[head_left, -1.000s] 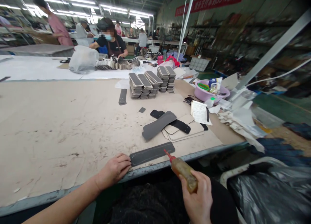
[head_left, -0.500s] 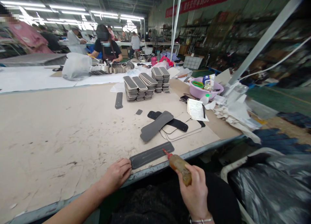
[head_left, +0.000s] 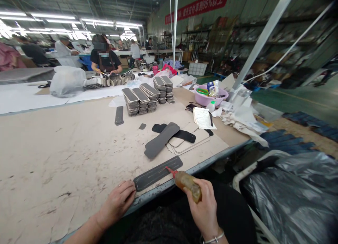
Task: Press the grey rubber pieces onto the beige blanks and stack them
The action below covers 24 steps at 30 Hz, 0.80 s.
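A long dark grey strip (head_left: 155,172) with rounded ends lies near the table's front edge, thin pale lines along its top. My left hand (head_left: 123,196) has its fingers closed at the strip's left end, pinching its edge. In my right hand (head_left: 202,201) is an amber bottle (head_left: 186,183) with a red nozzle, tilted so that the tip is over the strip's right half. Beyond the strip, a grey piece (head_left: 161,140) lies across a black strip (head_left: 185,135), beside pale rounded sheets (head_left: 203,141).
Stacks of grey pieces (head_left: 141,101) stand farther back on the table (head_left: 66,156). A purple basin (head_left: 210,100) and a notepad (head_left: 203,117) are at the right. A bin with a dark plastic bag (head_left: 293,191) stands at lower right. A person works across the table.
The whole view has shifted, so the table things appear farther left. The bottle's nozzle has moved a little leftward along the strip. Both hands keep their hold.
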### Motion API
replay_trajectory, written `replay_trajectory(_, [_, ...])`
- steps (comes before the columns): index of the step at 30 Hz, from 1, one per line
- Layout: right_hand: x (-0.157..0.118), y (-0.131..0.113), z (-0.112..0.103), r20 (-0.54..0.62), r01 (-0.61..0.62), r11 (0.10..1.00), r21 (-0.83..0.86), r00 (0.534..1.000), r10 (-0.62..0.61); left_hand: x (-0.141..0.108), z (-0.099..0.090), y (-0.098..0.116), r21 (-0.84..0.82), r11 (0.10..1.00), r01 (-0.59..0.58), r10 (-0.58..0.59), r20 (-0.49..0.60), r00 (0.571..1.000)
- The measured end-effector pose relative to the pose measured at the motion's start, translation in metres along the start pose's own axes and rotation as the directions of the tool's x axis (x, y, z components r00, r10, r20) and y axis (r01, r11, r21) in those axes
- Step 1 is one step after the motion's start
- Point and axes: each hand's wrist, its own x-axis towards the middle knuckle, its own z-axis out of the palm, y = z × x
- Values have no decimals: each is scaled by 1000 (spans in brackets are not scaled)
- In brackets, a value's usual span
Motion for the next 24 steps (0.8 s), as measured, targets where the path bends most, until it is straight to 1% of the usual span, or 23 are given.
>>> replay_trajectory(3, [13,15,-8,-97,-9,998,-66,995,3,0,1,0,3,1000,0,-1,2,1000])
replay_trajectory(6, [21,24,-10,-131,-6,994,-105,991,-8,0,2,0,13,1000,-2,2,-5,1000])
replay_trajectory(11, [19,29,-9,-133,-27,994,-107,991,13,0,2,0,12,1000,-3,3,10,1000])
replay_trajectory(15, [10,32,-15,-136,-56,993,-108,990,41,0,2,-1,28,999,19,-20,29,999])
replay_trajectory(19, [3,34,-21,-143,-86,990,-108,987,70,0,1,0,17,999,30,-31,25,999])
replay_trajectory(22, [1,30,-20,-109,-105,992,-70,989,97,0,1,0,2,1000,26,-26,35,999])
replay_trajectory(24, [0,27,-18,-71,-134,991,-16,989,132,1,2,-1,-4,1000,26,-26,41,999])
